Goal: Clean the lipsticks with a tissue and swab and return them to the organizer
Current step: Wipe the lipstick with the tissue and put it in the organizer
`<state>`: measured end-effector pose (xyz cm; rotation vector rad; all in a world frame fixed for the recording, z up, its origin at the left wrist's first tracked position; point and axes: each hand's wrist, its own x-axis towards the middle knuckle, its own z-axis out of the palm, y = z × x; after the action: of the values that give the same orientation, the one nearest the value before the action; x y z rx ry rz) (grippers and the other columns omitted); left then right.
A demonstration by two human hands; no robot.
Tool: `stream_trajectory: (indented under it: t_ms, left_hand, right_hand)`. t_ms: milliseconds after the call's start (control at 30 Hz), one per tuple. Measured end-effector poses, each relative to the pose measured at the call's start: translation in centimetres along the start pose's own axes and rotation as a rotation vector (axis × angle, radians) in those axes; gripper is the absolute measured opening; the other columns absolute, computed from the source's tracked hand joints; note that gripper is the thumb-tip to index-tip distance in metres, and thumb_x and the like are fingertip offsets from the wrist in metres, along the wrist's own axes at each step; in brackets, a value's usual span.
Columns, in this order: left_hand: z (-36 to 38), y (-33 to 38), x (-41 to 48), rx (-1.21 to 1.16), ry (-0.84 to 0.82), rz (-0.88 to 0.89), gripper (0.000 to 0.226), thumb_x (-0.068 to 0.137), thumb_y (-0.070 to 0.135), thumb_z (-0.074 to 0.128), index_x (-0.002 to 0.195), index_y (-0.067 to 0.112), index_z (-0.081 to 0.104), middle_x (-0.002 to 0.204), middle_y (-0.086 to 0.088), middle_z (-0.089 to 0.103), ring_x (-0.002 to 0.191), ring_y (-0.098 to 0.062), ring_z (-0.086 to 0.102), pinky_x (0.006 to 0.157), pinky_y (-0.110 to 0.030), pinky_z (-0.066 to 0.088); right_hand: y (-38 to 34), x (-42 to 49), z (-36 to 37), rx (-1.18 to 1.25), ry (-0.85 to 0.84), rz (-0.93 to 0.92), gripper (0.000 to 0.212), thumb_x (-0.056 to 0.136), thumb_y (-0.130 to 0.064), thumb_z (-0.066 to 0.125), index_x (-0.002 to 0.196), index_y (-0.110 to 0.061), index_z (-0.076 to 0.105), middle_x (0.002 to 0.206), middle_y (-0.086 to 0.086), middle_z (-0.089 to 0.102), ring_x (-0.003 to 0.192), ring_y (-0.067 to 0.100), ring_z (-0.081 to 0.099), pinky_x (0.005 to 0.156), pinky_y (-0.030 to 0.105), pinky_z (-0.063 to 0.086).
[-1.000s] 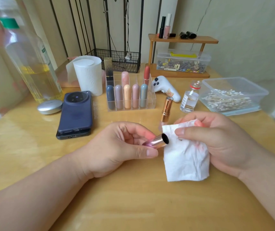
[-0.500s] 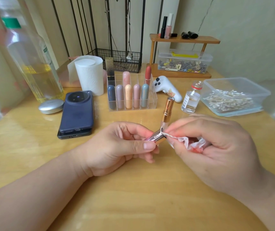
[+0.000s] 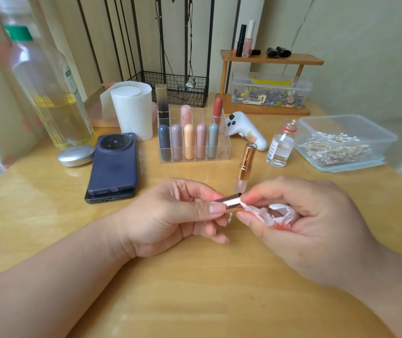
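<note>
Left hand (image 3: 168,215) pinching shiny lipstick cap (image 3: 231,203), right hand (image 3: 317,230) squeezing soft tissue (image 3: 276,215) against its open end, in front of the organizer (image 3: 225,145).
Small, light, hard and slippery; best held round the middle.

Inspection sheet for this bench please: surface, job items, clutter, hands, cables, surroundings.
Surface: glossy wooden table, no spill seen.
Job's things: lipstick cap and stained tissue in hand; uncapped lipstick upright; organizer partly filled; cotton swabs in tub.
Clutter: stacked phones, oil bottle, compact, tissue roll.
Grippers: left hand pinches cap; right hand holds tissue at its open end.
Cables: thin cords on rack.
Surroundings: shelf, clip box.
</note>
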<state>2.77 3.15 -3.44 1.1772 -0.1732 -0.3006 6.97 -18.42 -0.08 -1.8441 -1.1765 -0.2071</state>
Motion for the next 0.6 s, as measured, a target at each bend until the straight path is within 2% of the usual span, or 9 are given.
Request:
stream_trajectory:
  t_ms: [67, 167, 267, 333, 400, 467, 533, 600]
  left_hand:
    - [0.3, 0.0, 0.0, 0.0, 0.061, 0.005, 0.019, 0.074, 0.008, 0.078, 0.089, -0.003, 0.074, 0.076, -0.017, 0.066, 0.058, -0.018, 0.063, 0.072, -0.041, 0.06]
    - [0.7, -0.4, 0.0, 0.012, 0.171, 0.057, 0.01, 0.078, -0.007, 0.076, 0.088, -0.005, 0.073, 0.077, -0.02, 0.067, 0.06, -0.02, 0.064, 0.073, -0.042, 0.061]
    - [1.2, -1.0, 0.0, 0.126, 0.244, 0.155, 0.012, 0.079, 0.002, 0.07, 0.09, -0.001, 0.073, 0.087, -0.022, 0.073, 0.075, -0.03, 0.072, 0.084, -0.049, 0.06]
    - [1.7, -1.2, 0.0, 0.175, 0.279, 0.218, 0.013, 0.078, 0.004, 0.072, 0.091, 0.001, 0.072, 0.092, -0.023, 0.074, 0.082, -0.035, 0.073, 0.086, -0.049, 0.06]
    - [1.9, -0.9, 0.1, 0.128, 0.233, 0.188, 0.014, 0.08, 0.012, 0.075, 0.09, 0.004, 0.071, 0.085, -0.021, 0.071, 0.072, -0.03, 0.069, 0.074, -0.044, 0.062]
    - [1.9, -0.2, 0.0, 0.015, 0.087, 0.024, 0.034, 0.084, 0.036, 0.075, 0.091, 0.004, 0.068, 0.076, -0.02, 0.062, 0.06, -0.025, 0.058, 0.06, -0.038, 0.057]
    - [1.7, 0.3, -0.1, -0.029, -0.021, -0.138, 0.055, 0.092, 0.055, 0.055, 0.089, 0.0, 0.064, 0.069, -0.019, 0.058, 0.051, -0.023, 0.052, 0.049, -0.031, 0.051]
    - [1.5, 0.5, -0.2, -0.038, -0.062, -0.188, 0.059, 0.096, 0.054, 0.042, 0.078, 0.002, 0.063, 0.061, -0.015, 0.056, 0.043, -0.019, 0.051, 0.04, -0.025, 0.046]
  right_hand:
    - [0.1, -0.1, 0.0, -0.028, -0.001, 0.073, 0.011, 0.078, -0.012, 0.077, 0.086, -0.015, 0.07, 0.072, -0.005, 0.069, 0.049, 0.013, 0.053, 0.044, 0.024, 0.042]
    - [0.0, 0.1, 0.5, 0.0, 0.005, 0.226, 0.019, 0.079, -0.014, 0.081, 0.081, -0.023, 0.065, 0.065, 0.002, 0.067, 0.048, 0.021, 0.052, 0.043, 0.032, 0.043]
    - [-0.3, 0.6, 0.9, 0.229, 0.112, 0.379, 0.024, 0.072, -0.007, 0.084, 0.073, -0.016, 0.062, 0.064, 0.013, 0.064, 0.048, 0.019, 0.05, 0.045, 0.029, 0.043]
    - [-0.4, 0.8, 0.9, 0.382, 0.158, 0.43, 0.024, 0.068, -0.01, 0.083, 0.066, -0.014, 0.06, 0.069, 0.02, 0.063, 0.051, 0.018, 0.052, 0.048, 0.028, 0.044]
    - [-0.4, 0.8, 0.8, 0.381, 0.181, 0.393, 0.021, 0.064, -0.019, 0.081, 0.063, -0.019, 0.06, 0.072, 0.02, 0.065, 0.052, 0.025, 0.052, 0.049, 0.031, 0.046]
    - [-0.1, 0.5, 0.8, 0.252, 0.205, 0.265, 0.027, 0.068, -0.018, 0.086, 0.066, -0.02, 0.06, 0.072, 0.012, 0.067, 0.056, 0.03, 0.056, 0.051, 0.031, 0.047]
    - [0.2, 0.3, 0.8, 0.075, 0.187, 0.079, 0.025, 0.075, -0.011, 0.083, 0.069, -0.019, 0.06, 0.071, 0.002, 0.066, 0.057, 0.02, 0.058, 0.054, 0.024, 0.048]
    - [0.6, 0.1, 0.7, -0.006, 0.157, -0.008, 0.019, 0.076, -0.007, 0.079, 0.07, -0.012, 0.062, 0.07, -0.002, 0.065, 0.06, 0.016, 0.059, 0.058, 0.019, 0.047]
